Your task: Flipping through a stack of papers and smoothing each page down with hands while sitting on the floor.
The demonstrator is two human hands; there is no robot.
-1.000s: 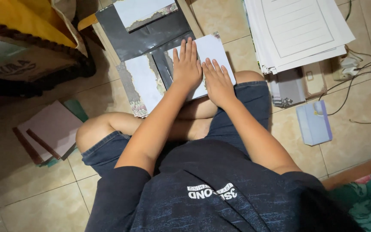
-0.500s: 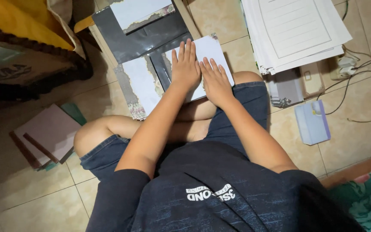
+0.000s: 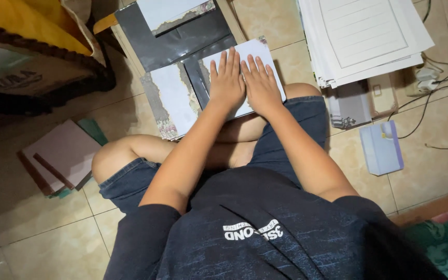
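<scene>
So from the head cam, the left hand and right hand lie flat, fingers spread, side by side on the white card panel, holding nothing, just pressing it onto the grey board. Looks like the smoothing-down step to me; the next move probably calls for even pressure out toward the panel edges beyond the fingertips.

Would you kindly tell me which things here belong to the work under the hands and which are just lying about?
In hand:
- left hand and right hand, flat side by side on the white paper sheet
- dark grey board under it

Lying about:
- stack of white panels
- small pale blue box
- brown card folders
- black cables
</scene>
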